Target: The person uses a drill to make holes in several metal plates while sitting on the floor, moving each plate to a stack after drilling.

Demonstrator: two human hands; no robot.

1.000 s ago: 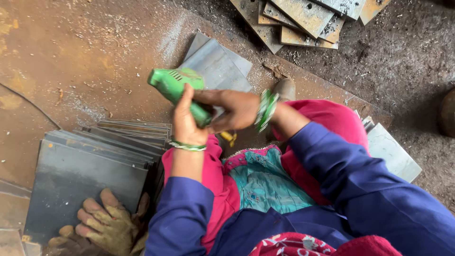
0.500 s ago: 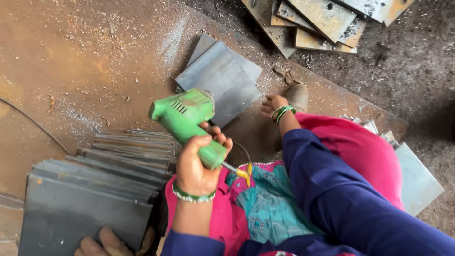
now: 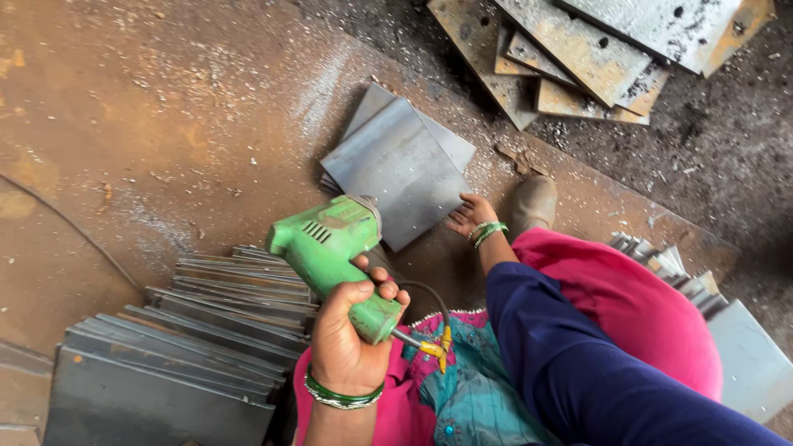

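Green drill [image 3: 334, 260] lifted up in the middle of the frame, gripped tight by the left hand [image 3: 347, 339] near the bottom. Bit not touching any metal (so no drilling right now). Right hand [image 3: 471, 219] reaching out, fingers spread flat on the edge of the grey plate [image 3: 401, 169] lying on the rusty floor [image 3: 124, 124], middle top. No hole seen in that plate yet. Big stack of grey plates [image 3: 173, 355] waiting at lower left. Drilled plates [image 3: 595, 49] with holes piled at upper right. Looks like plenty left.

Glossy green plastic drill [image 3: 334, 256], matt grey metal plates [image 3: 405, 169], rough rusty floor [image 3: 124, 124].
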